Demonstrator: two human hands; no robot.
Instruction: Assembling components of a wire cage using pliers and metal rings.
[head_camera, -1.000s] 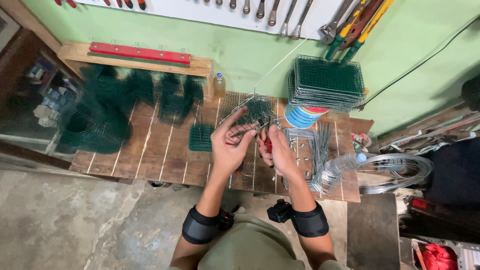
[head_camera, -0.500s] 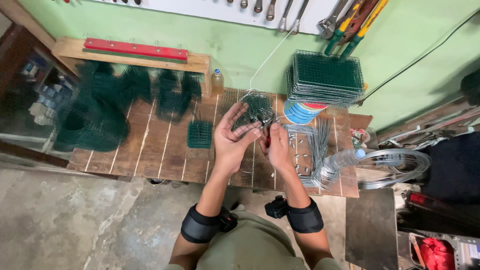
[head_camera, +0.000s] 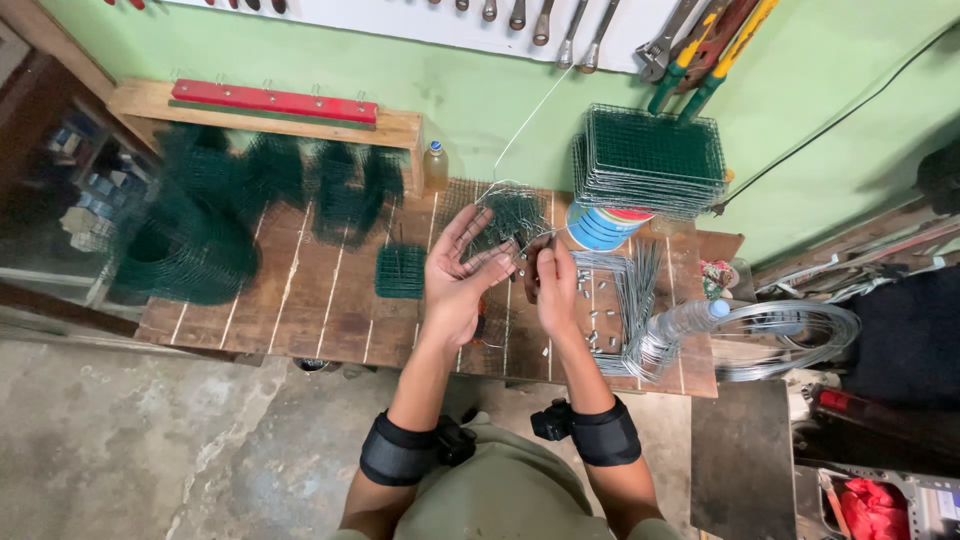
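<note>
Standing over my wooden desk (head_camera: 300, 300), I see its slatted top pushed against a green wall (head_camera: 480, 90) where tools hang in a row. Biggest on the desk is the pile of dark green wire mesh rolls (head_camera: 190, 240) heaped at the far left, under a wooden shelf with a red bar (head_camera: 275, 102). At the back right sits a stack of flat green mesh panels (head_camera: 652, 160), and just in front of it a round spool with blue and red rims (head_camera: 600, 225). Off the right edge lies a coil of bare silver wire (head_camera: 790, 335), with a clear plastic bottle (head_camera: 680, 325) lying across a bundle of straight wire lengths (head_camera: 630, 295). A small square of green mesh (head_camera: 401, 271) rests flat near the middle, well apart from my hands. The piece I work on, a small green mesh piece (head_camera: 510, 215), is held up above the desk's back middle, just in front of the spool. My left hand (head_camera: 460, 280) has its fingers spread and curled up against the mesh's near edge, touching it. My right hand (head_camera: 555, 285) is closed, pinching something small at the mesh's lower right; whether it is a tool or a clip I cannot tell. Little silver clips (head_camera: 598, 315) lie scattered just beside that hand.
</note>
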